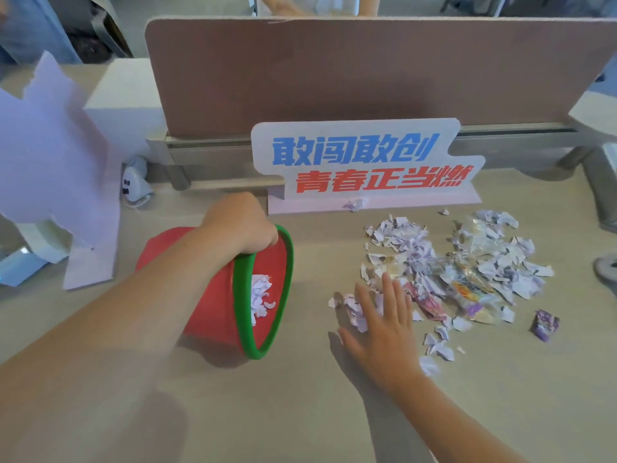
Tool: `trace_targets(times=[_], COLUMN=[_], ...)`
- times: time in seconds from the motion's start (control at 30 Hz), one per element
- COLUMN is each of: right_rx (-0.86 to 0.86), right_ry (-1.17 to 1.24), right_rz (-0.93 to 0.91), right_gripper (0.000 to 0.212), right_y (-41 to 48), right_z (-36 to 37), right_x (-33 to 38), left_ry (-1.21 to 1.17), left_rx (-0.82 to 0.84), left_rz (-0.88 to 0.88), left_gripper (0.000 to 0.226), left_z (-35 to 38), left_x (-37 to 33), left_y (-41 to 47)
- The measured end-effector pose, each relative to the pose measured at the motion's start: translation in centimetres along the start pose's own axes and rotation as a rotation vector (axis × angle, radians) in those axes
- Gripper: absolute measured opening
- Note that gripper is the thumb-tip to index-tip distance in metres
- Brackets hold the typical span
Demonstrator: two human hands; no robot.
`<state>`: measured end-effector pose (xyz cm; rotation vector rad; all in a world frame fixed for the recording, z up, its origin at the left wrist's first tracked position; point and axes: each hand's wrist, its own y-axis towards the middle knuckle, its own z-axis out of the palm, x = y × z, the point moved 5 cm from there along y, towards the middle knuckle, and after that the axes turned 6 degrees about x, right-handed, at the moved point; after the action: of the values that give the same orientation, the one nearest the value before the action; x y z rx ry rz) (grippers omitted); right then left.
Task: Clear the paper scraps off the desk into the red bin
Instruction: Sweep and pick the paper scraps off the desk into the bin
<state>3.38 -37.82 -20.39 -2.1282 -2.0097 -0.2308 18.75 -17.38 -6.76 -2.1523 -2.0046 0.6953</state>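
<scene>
The red bin with a green rim lies tipped on its side on the desk, mouth facing right. My left hand grips the top of its rim. A few white scraps sit inside it. A wide pile of torn paper scraps, mixed with clear plastic and coloured wrappers, spreads over the desk to the right. My right hand lies flat with fingers spread on the pile's left edge, on top of several scraps. A purple crumpled scrap lies apart at the right.
A standing sign with blue and red characters is behind the pile, with a small scrap on its base. A brown desk divider runs along the back. A pale cut-out board and a small white figure stand at left.
</scene>
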Motion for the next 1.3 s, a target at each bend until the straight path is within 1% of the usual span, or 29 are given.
trace_targets(times=[0.03, 0.07, 0.13, 0.2, 0.27, 0.37, 0.5, 0.63, 0.7, 0.77, 0.8, 0.83, 0.87, 0.93, 0.97, 1.03, 1.07, 1.1, 1.13, 1.17, 1.23, 1.3], right_rx=[-0.039, -0.044, 0.031, 0.161, 0.19, 0.087, -0.052, -0.218, -0.202, -0.125, -0.056, -0.001, 0.033, 0.076, 0.056, -0.099, -0.177, -0.208, -0.181, -0.1, 0.105, 0.196], right_ry=[-0.007, -0.005, -0.017, -0.05, -0.04, -0.034, 0.067, 0.089, 0.004, -0.065, -0.034, 0.018, 0.072, 0.243, 0.359, 0.599, 0.689, 0.756, 0.805, 0.824, 0.776, 0.682], right_rz=[0.036, 0.066, 0.108, 0.12, 0.113, 0.092, 0.105, -0.003, -0.053, -0.101, -0.094, -0.05, 0.022, 0.198, 0.27, 0.327, 0.31, 0.269, 0.208, 0.138, 0.003, -0.109], right_gripper=[0.08, 0.086, 0.091, 0.083, 0.073, 0.06, 0.041, 0.032, 0.027, 0.011, 0.006, 0.009, 0.01, 0.011, 0.012, 0.012, 0.011, 0.011, 0.012, 0.015, 0.021, 0.012], right_y=[0.5, 1.2, 3.4, 5.0, 5.5, 5.9, 7.2, 8.2, 8.8, 9.7, 10.2, 10.7, 11.3, 11.8, 11.7, 10.6, 9.6, 8.5, 7.6, 6.8, 5.6, 5.0], right_z=[0.1, 0.4, 0.9, 1.9, 2.4, 2.0, 0.7, 0.7, 1.2, 1.8, 1.7, 1.3, 0.7, -1.0, -2.4, -6.3, -8.3, -9.8, -10.8, -11.0, -9.1, -6.4], right_x=[-0.5, -0.8, -1.1, -1.2, -1.1, -1.6, -2.3, -2.8, -3.6, -4.5, -4.6, -4.7, -4.8, -4.7, -4.3, -2.3, -0.7, 1.2, 3.5, 5.9, 9.9, 12.4], left_ry=[0.005, 0.008, 0.005, -0.012, -0.024, -0.081, -0.192, -0.315, -0.354, -0.399, -0.418, -0.417, -0.404, -0.393, -0.395, -0.389, -0.385, -0.386, -0.387, -0.383, -0.348, -0.32], left_rx=[-0.008, -0.017, -0.031, -0.039, -0.051, -0.064, -0.055, -0.065, -0.058, -0.054, -0.053, -0.046, -0.041, -0.022, -0.011, 0.001, -0.004, -0.007, -0.01, -0.012, -0.009, -0.003], left_rz=[-0.001, -0.001, 0.002, 0.006, 0.007, 0.0, 0.004, 0.015, 0.014, 0.011, 0.012, 0.012, 0.019, 0.016, 0.012, 0.001, -0.004, -0.007, -0.004, 0.002, 0.02, 0.04], left_gripper=[0.017, 0.018, 0.021, 0.02, 0.017, 0.028, 0.023, 0.024, 0.023, 0.02, 0.017, 0.012, 0.01, 0.016, 0.017, 0.01, 0.009, 0.017, 0.023, 0.025, 0.024, 0.024], left_z=[0.0, 0.0, 0.0, 0.1, -0.1, -0.6, -1.3, -2.3, -2.4, -2.3, -2.3, -2.1, -2.1, -1.7, -1.7, -1.8, -2.0, -2.1, -2.3, -2.4, -2.4, -2.3], left_x=[0.1, 0.1, 0.1, 0.1, 0.1, 0.4, 0.3, 0.3, 0.3, 0.2, 0.1, 0.0, -0.2, -0.4, -0.5, -0.7, -0.8, -0.9, -1.1, -1.3, -1.7, -2.1], left_y=[-0.1, -0.3, -0.5, -0.8, -1.1, -1.3, -1.6, -1.6, -1.6, -1.5, -1.4, -1.3, -1.3, -1.0, -1.1, -1.1, -1.1, -1.1, -1.2, -1.4, -1.9, -2.5])
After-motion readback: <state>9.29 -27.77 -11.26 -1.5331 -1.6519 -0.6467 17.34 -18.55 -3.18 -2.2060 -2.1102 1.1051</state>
